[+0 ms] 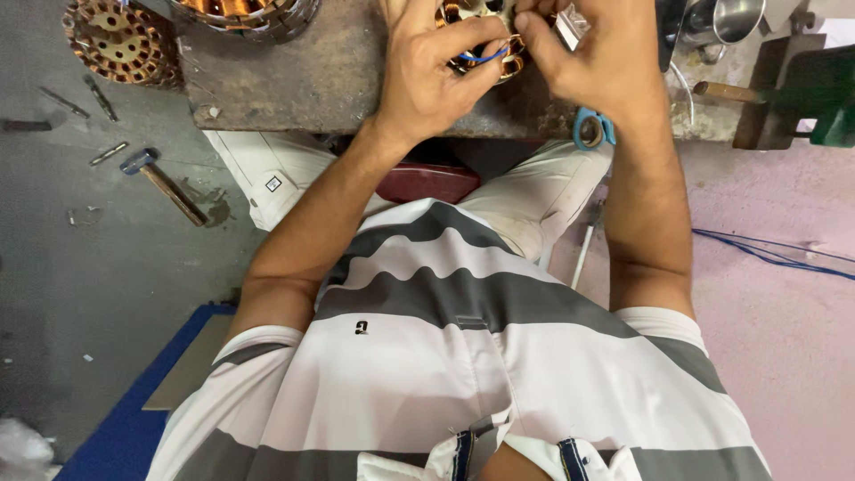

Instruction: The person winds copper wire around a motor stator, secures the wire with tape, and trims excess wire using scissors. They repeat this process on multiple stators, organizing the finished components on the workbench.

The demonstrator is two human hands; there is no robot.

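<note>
A motor stator with copper windings [499, 44] rests on a worn workbench [303, 80] at the top of the head view, mostly covered by my hands. My left hand [427, 71] grips its left side, the fingers curled over the coils and a blue wire [485, 57]. My right hand [597, 58] closes on its right side, thumb pressed against the windings, with a small silvery piece [567, 27] between its fingers. I sit with my striped shirt and light trousers below the bench.
Another wound stator [245, 13] sits at the bench's top left, and a round copper-wound one [116, 40] lies on the grey floor. A hammer [160, 183] and small metal tools lie on the floor at left. Blue-handled scissors [592, 129] hang at the bench edge. A metal cup [726, 18] stands top right.
</note>
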